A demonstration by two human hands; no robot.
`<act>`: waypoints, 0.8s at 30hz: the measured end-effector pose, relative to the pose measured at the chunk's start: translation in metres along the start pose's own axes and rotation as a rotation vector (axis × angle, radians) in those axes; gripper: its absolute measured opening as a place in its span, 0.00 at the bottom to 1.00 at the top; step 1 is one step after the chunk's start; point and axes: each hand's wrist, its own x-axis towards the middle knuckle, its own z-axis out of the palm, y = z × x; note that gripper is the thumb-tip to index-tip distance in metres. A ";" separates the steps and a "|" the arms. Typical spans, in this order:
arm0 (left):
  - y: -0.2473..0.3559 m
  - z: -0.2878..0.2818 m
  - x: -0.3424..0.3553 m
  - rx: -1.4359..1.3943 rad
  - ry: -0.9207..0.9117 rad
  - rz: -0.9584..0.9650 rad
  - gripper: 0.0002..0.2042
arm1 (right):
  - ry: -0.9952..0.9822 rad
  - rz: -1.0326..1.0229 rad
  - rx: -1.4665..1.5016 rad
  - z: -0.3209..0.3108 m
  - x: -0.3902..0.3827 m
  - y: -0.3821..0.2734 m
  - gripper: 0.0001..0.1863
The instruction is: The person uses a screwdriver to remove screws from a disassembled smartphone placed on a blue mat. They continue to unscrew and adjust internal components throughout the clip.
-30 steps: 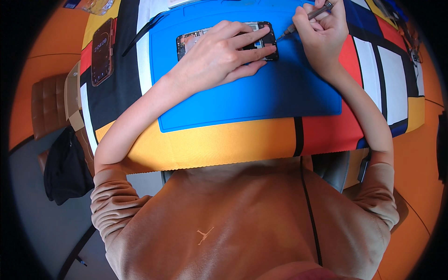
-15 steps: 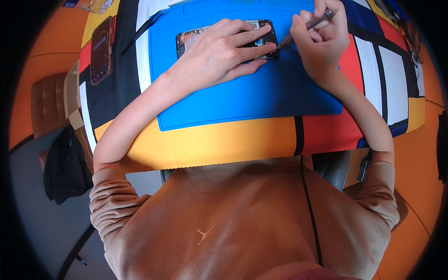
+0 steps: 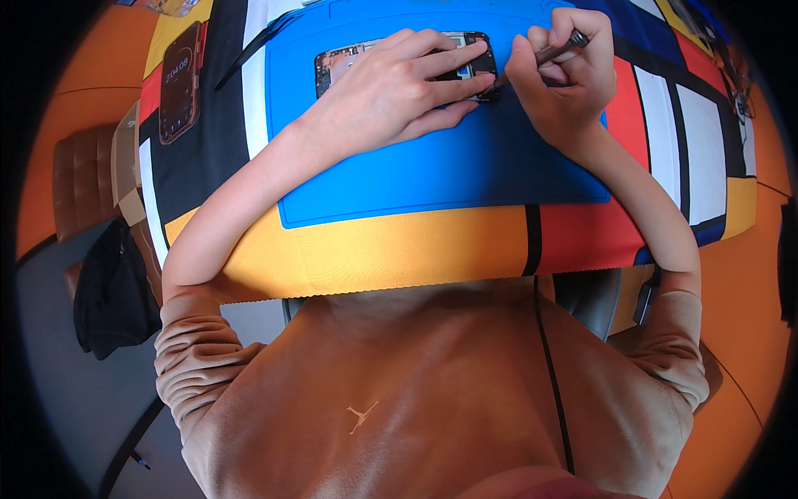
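An opened phone (image 3: pixel 334 61) with its inner parts bare lies on a blue work mat (image 3: pixel 374 187). My left hand (image 3: pixel 395 87) rests across it, fingers stretched out and spread, covering much of its middle. Two fingertips press near its right end. Just right of the phone, my right hand (image 3: pixel 567 83) is closed around a slim dark screwdriver (image 3: pixel 549 54). The screwdriver slants, its handle end sticking out above my fist. Its tip points toward the phone's lower right corner, in shade, so I cannot tell whether it touches.
Left of the mat lies a second phone (image 3: pixel 180 81) with its screen lit. Black tweezers (image 3: pixel 253 50) lie at the mat's upper left edge. A colour-blocked cloth (image 3: pixel 399 249) covers the table. Thin cables (image 3: pixel 740 91) sit at the far right; a black bag (image 3: pixel 116 291) is beyond the left edge.
My right fist and the screwdriver have tilted, the handle end coming lower and a little left. My left hand stays in the same place on the phone.
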 end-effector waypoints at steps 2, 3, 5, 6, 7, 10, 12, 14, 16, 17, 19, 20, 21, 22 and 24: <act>0.000 0.000 0.000 0.000 -0.004 -0.002 0.14 | 0.003 -0.002 0.008 -0.001 -0.002 0.004 0.18; 0.000 0.000 0.000 0.001 -0.006 -0.002 0.14 | 0.011 -0.007 0.023 0.000 -0.003 0.007 0.18; 0.000 0.000 0.000 0.004 -0.001 -0.002 0.14 | 0.009 -0.032 0.027 0.001 -0.005 0.012 0.18; 0.000 0.000 0.000 0.006 0.001 -0.002 0.13 | 0.000 -0.054 0.016 0.002 -0.006 0.013 0.18; 0.000 0.000 0.000 0.005 0.001 0.000 0.13 | -0.009 -0.075 0.005 0.003 -0.006 0.013 0.18; 0.000 -0.001 0.000 0.005 -0.003 0.005 0.13 | -0.018 -0.099 -0.001 0.004 -0.002 0.005 0.16; 0.001 -0.001 0.000 0.010 -0.007 0.005 0.13 | -0.092 -0.188 -0.110 -0.001 0.006 -0.006 0.15; 0.001 -0.001 0.000 0.025 -0.004 0.011 0.13 | -0.196 -0.247 -0.170 -0.006 0.016 -0.016 0.15; 0.001 -0.001 0.000 0.030 0.000 0.012 0.12 | -0.332 -0.274 -0.183 -0.009 0.024 -0.022 0.14; 0.001 0.000 0.000 0.026 0.003 0.011 0.12 | -0.272 -0.268 -0.180 -0.007 0.025 -0.023 0.14; 0.001 0.000 0.000 0.024 0.001 0.013 0.12 | -0.205 -0.212 -0.184 -0.004 0.024 -0.025 0.13; 0.001 -0.001 0.000 0.024 -0.004 0.017 0.12 | -0.197 -0.160 -0.192 -0.002 0.023 -0.024 0.13; 0.001 -0.001 0.000 0.023 -0.006 0.017 0.12 | -0.241 -0.061 -0.210 -0.005 0.020 -0.026 0.13; 0.001 -0.001 0.000 0.026 -0.014 0.019 0.12 | -0.284 0.038 -0.228 -0.004 0.019 -0.026 0.13; 0.001 -0.001 -0.001 0.028 -0.023 0.017 0.12 | -0.273 -0.094 -0.224 -0.002 0.020 -0.024 0.13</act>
